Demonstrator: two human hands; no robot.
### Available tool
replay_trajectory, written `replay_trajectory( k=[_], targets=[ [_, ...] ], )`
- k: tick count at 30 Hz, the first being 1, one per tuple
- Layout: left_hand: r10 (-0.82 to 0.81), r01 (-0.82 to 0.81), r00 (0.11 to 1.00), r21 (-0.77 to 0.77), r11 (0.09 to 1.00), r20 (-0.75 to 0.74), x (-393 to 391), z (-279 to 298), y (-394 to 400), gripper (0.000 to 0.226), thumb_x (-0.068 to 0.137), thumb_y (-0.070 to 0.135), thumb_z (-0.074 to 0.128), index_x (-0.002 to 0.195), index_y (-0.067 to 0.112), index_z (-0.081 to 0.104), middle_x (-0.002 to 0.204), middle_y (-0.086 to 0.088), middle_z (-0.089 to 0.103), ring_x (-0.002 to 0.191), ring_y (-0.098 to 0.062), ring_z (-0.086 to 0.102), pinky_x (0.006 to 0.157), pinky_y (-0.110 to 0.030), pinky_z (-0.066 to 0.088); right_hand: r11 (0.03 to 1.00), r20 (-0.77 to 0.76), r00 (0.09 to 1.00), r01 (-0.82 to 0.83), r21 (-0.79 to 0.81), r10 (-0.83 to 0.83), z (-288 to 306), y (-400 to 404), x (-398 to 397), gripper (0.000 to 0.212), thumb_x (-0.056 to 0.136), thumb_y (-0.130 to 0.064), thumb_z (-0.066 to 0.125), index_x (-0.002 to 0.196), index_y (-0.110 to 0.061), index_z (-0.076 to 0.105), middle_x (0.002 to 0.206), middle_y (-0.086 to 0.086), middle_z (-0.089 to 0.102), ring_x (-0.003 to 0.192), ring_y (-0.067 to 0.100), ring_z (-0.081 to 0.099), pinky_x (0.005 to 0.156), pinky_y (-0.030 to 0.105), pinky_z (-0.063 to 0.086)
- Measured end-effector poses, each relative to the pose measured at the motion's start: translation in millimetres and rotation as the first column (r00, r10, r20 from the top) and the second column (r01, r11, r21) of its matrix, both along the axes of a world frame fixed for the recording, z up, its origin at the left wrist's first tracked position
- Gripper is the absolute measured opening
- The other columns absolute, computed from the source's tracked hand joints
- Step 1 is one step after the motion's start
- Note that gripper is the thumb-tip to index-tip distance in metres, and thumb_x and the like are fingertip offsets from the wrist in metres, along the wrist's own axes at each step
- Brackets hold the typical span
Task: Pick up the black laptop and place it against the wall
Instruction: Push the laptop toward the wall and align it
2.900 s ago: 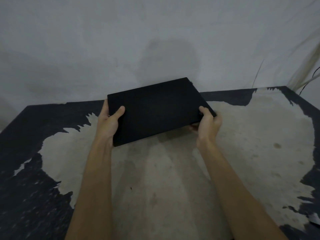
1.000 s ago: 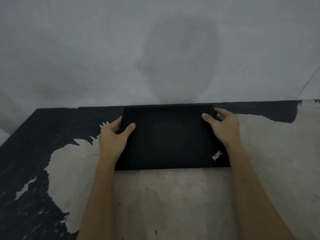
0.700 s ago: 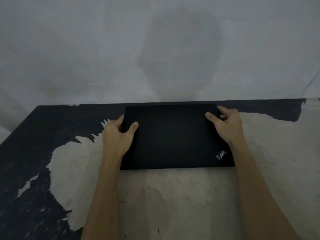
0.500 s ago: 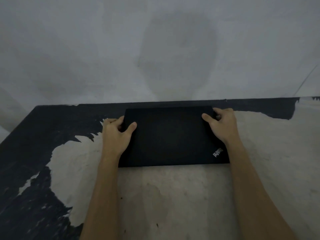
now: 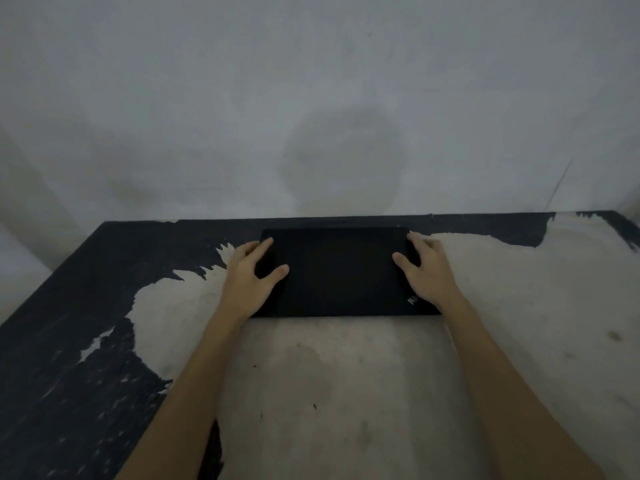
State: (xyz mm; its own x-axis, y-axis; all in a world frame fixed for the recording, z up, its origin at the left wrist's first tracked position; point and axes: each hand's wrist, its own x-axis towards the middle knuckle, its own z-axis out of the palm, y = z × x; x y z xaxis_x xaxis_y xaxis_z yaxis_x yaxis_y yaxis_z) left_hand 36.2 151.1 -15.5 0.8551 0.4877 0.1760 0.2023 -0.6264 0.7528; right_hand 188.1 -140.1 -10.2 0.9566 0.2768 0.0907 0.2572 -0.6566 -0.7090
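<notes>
The black laptop (image 5: 341,271) lies closed and flat on the table, its far edge at the foot of the grey wall (image 5: 311,98). A small logo shows at its near right corner. My left hand (image 5: 247,275) rests at the laptop's left edge, with thumb and forefinger spread on the lid. My right hand (image 5: 424,270) holds the right edge, with the thumb on the lid and the fingers curled over the far right corner. Both forearms reach in from the bottom of the view.
The table (image 5: 346,393) has a worn top, pale in the middle with black paint left along the left side and the back strip. Its left edge drops off at the left of the view. The wall stands right behind the table.
The laptop came down from the air and now lies flat, slid farther back to the wall. My fingers have spread out on the lid instead of wrapping under the edges.
</notes>
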Motion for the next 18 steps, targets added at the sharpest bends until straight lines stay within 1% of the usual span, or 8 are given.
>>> replay_trajectory(
  k=[1, 3, 5, 6, 8, 11, 14, 18],
  targets=[
    [-0.042, 0.042, 0.999, 0.039, 0.998, 0.012, -8.6, -1.5, -4.3, 0.06, 0.093, 0.037, 0.07, 0.149, 0.024, 0.051, 0.158, -0.007, 0.037, 0.146, -0.026, 0.033, 0.114, -0.031, 0.024, 1.0, 0.022, 1.0, -0.016, -0.02, 0.017, -1.9, -4.0, -8.8, 0.06, 0.102, -0.033, 0.061, 0.154, -0.009, 0.044, 0.153, 0.017, 0.039, 0.142, 0.031, 0.04, 0.117, 0.036, 0.032],
    [-0.129, 0.129, 0.992, 0.186, 0.974, -0.014, -24.8, -6.0, -13.4, 0.057, 0.095, 0.045, 0.064, 0.147, 0.025, 0.054, 0.162, -0.007, 0.034, 0.15, -0.025, 0.027, 0.119, -0.035, 0.021, 0.996, 0.094, 0.995, -0.027, -0.08, 0.035, -5.0, -9.3, -25.7, 0.054, 0.103, -0.033, 0.059, 0.151, -0.01, 0.05, 0.153, 0.017, 0.041, 0.141, 0.033, 0.041, 0.116, 0.038, 0.033],
    [-0.198, 0.216, 0.976, 0.358, 0.908, -0.087, -36.7, -9.6, -22.4, 0.065, 0.095, 0.06, 0.048, 0.151, 0.028, 0.048, 0.166, -0.006, 0.03, 0.154, -0.024, 0.021, 0.123, -0.04, 0.017, 0.99, 0.205, 0.978, -0.02, -0.14, 0.049, -6.2, -10.5, -43.4, 0.052, 0.101, -0.036, 0.06, 0.146, -0.01, 0.056, 0.155, 0.018, 0.045, 0.142, 0.036, 0.042, 0.117, 0.045, 0.034],
    [-0.214, 0.247, 0.969, 0.405, 0.88, -0.126, -42.5, -9.6, -25.7, 0.071, 0.094, 0.068, 0.038, 0.154, 0.031, 0.043, 0.168, -0.005, 0.026, 0.156, -0.023, 0.016, 0.124, -0.04, 0.014, 0.983, 0.26, 0.962, -0.03, -0.182, 0.078, -6.7, -8.6, -55.0, 0.054, 0.099, -0.042, 0.061, 0.144, -0.011, 0.059, 0.155, 0.018, 0.046, 0.143, 0.036, 0.041, 0.119, 0.048, 0.034],
    [-0.226, 0.295, 0.952, 0.432, 0.852, -0.204, -44.7, -6.6, -29.4, 0.08, 0.088, 0.08, 0.024, 0.157, 0.04, 0.031, 0.171, -0.002, 0.016, 0.158, -0.02, 0.006, 0.126, -0.041, 0.008, 0.945, 0.307, 0.934, -0.082, -0.317, 0.184, -7.4, -2.5, -71.5, 0.071, 0.093, -0.066, 0.052, 0.147, -0.02, 0.057, 0.159, 0.013, 0.045, 0.147, 0.032, 0.037, 0.123, 0.048, 0.027],
    [-0.225, 0.331, 0.935, 0.439, 0.835, -0.275, -44.2, -3.6, -31.0, 0.085, 0.081, 0.09, 0.021, 0.156, 0.05, 0.022, 0.172, 0.001, 0.007, 0.158, -0.021, -0.002, 0.125, -0.044, 0.006, 0.862, 0.225, 0.926, -0.167, -0.479, 0.304, -4.9, 3.2, -79.9, 0.102, 0.075, -0.097, 0.024, 0.157, -0.036, 0.037, 0.169, 0.002, 0.029, 0.156, 0.024, 0.022, 0.128, 0.046, 0.012],
    [-0.213, 0.329, 0.93, 0.422, 0.845, -0.299, -40.9, -5.7, -29.3, 0.087, 0.077, 0.093, 0.024, 0.155, 0.054, 0.022, 0.172, 0.004, 0.004, 0.157, -0.019, -0.005, 0.123, -0.042, 0.007, 0.831, 0.195, 0.926, -0.18, -0.526, 0.324, -3.1, 2.8, -73.8, 0.115, 0.064, -0.105, 0.014, 0.16, -0.041, 0.025, 0.173, -0.003, 0.019, 0.158, 0.021, 0.012, 0.128, 0.046, 0.006],
    [-0.223, 0.345, 0.92, 0.399, 0.849, -0.321, -35.6, -8.6, -23.2, 0.091, 0.073, 0.097, 0.026, 0.154, 0.056, 0.022, 0.172, 0.007, 0.004, 0.157, -0.017, -0.005, 0.122, -0.043, 0.011, 0.837, 0.193, 0.932, -0.168, -0.522, 0.307, -5.9, 4.1, -67.6, 0.117, 0.061, -0.107, 0.017, 0.159, -0.044, 0.025, 0.172, -0.006, 0.019, 0.158, 0.019, 0.011, 0.128, 0.046, 0.007]
  ],
)
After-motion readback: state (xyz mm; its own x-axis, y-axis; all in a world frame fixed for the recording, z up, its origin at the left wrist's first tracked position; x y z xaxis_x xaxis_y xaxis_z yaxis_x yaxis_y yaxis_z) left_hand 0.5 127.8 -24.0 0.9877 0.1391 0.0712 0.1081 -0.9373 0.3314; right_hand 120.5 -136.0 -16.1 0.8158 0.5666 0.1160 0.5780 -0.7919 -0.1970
